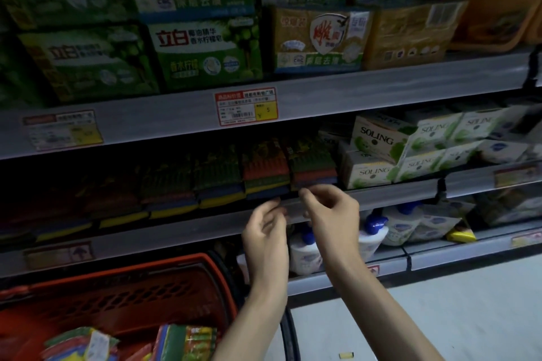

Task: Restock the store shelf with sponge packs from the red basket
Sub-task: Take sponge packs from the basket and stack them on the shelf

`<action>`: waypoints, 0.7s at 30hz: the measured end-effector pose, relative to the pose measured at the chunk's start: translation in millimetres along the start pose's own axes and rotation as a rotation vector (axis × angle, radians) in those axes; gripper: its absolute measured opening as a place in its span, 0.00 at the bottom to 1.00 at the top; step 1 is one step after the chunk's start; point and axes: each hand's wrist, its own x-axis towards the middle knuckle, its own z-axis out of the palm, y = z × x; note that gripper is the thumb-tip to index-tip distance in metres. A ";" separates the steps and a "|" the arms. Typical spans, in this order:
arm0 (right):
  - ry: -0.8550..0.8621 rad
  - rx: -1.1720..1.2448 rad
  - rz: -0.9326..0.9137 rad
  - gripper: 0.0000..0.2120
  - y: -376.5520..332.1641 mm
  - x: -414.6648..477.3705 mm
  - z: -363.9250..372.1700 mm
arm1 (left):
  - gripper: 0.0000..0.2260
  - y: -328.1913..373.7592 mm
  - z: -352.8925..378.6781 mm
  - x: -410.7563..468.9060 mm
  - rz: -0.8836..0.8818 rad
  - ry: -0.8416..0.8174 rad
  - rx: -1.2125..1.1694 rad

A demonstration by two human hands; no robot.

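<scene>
two bare hands raised side by side at the front edge of the middle shelf [181,236], just past centre toward 5 o'clock. left hand [265,236] loosely curled, fingers bent inward, grip neither flat open nor clearly pinching anything; cannot tell whether its fingertips touch the shelf lip. right hand [331,215] just beside it at 3 o'clock, thumb and forefinger drawn near each other right under the bottom edge of the last sponge pack [312,165]; contact with the pack too blurred to judge, so grip state uncertain.

row of sponge packs [217,182] standing along the dim middle shelf, running from 9 o'clock to centre, striped in green, red, blue and yellow layers. white and green soling boxes [378,152] stacked just beside the row's end, toward 3 o'clock. green and gold detergent boxes [205,50] on the upper shelf at 12 o'clock, with a red-framed price tag [246,107] on the shelf edge below them. white bottles with blue caps [372,236] on the lower shelf, partly hidden behind the right wrist.

red basket [126,299] at 7 o'clock, below the shelf, with more sponge packs in basket [181,341] lying at its bottom, colourful and blurred. pale floor [440,316] at 5 o'clock.
</scene>
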 end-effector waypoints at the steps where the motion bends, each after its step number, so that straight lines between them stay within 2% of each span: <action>1: -0.031 0.030 0.043 0.06 -0.9 -2.1 3.5 | 0.11 0.3 -4.0 1.7 0.005 0.007 0.005; 3: -0.058 0.057 0.117 0.06 -1.7 -5.3 9.4 | 0.10 1.5 -10.1 5.2 0.023 0.019 0.021; 8: -0.030 0.102 0.298 0.15 -1.7 -7.8 26.2 | 0.07 6.4 -17.1 16.6 0.011 0.066 -0.008; 13: 0.021 0.319 0.407 0.16 -5.9 -4.5 40.3 | 0.05 10.3 -19.4 24.8 -0.027 0.080 -0.085; 21: 0.059 0.405 0.483 0.15 -7.0 -0.9 50.2 | 0.08 11.6 -19.7 32.1 -0.059 0.092 -0.140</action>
